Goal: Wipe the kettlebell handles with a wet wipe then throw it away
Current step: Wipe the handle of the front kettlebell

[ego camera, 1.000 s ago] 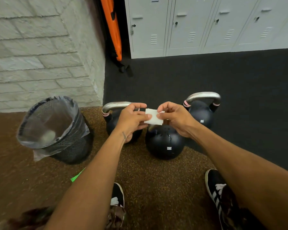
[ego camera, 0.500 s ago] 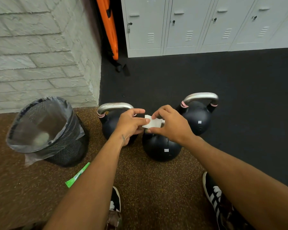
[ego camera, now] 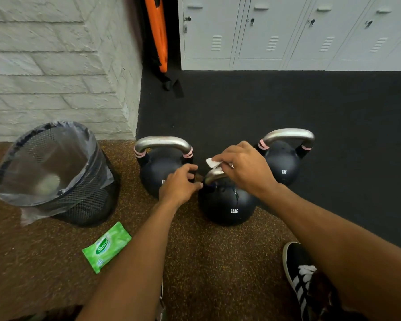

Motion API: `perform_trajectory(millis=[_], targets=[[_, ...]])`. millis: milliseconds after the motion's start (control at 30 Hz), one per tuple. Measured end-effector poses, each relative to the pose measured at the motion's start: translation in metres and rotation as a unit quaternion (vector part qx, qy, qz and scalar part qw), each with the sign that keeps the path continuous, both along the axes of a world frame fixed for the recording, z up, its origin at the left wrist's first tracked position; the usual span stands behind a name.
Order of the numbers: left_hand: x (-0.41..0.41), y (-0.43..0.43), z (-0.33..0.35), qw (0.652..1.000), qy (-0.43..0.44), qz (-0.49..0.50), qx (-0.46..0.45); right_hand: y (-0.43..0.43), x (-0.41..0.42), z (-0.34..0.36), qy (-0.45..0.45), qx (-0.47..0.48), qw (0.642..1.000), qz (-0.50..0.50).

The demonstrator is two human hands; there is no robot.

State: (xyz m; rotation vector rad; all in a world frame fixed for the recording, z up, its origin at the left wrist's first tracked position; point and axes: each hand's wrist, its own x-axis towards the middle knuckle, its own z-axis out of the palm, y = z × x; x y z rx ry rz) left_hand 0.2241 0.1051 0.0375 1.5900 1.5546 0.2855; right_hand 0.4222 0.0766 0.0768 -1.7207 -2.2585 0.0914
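Three black kettlebells with steel handles stand on the floor: a left one (ego camera: 159, 174), a middle one marked 12KG (ego camera: 227, 205) nearest me, and a right one (ego camera: 283, 167). My right hand (ego camera: 244, 169) holds a crumpled white wet wipe (ego camera: 211, 162) down on the top of the middle kettlebell's handle (ego camera: 213, 175). My left hand (ego camera: 180, 185) has its fingers and thumb curled round the left end of that same handle. The handles of the left kettlebell (ego camera: 162, 142) and right kettlebell (ego camera: 288, 134) are untouched.
A black mesh waste bin (ego camera: 88, 205) with a clear liner stands at the left by the white brick wall. A green pack of wipes (ego camera: 107, 246) lies on the brown floor in front of it. My shoe (ego camera: 299, 272) is at lower right. Grey lockers (ego camera: 287, 33) line the back.
Both hands held the wipe stretched between them. Now the right hand alone has it, bunched on the middle handle, and the left hand has dropped to that handle's left end.
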Motion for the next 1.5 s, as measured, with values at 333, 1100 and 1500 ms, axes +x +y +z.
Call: perform_trajectory(millis=[333,1100,1500], targets=[[0.031,-0.017,-0.061,0.985,-0.129,0.111,-0.007,0.013,-0.014,-0.01,-0.127,-0.012,0.988,0.088],[0.011,-0.021,-0.079,0.983,-0.172,0.062,-0.005,0.037,-0.046,-0.024,-0.278,-0.163,0.946,0.024],[0.012,-0.017,-0.07,0.995,-0.087,0.005,0.043,0.009,-0.031,-0.037,-0.284,-0.069,0.951,0.103]])
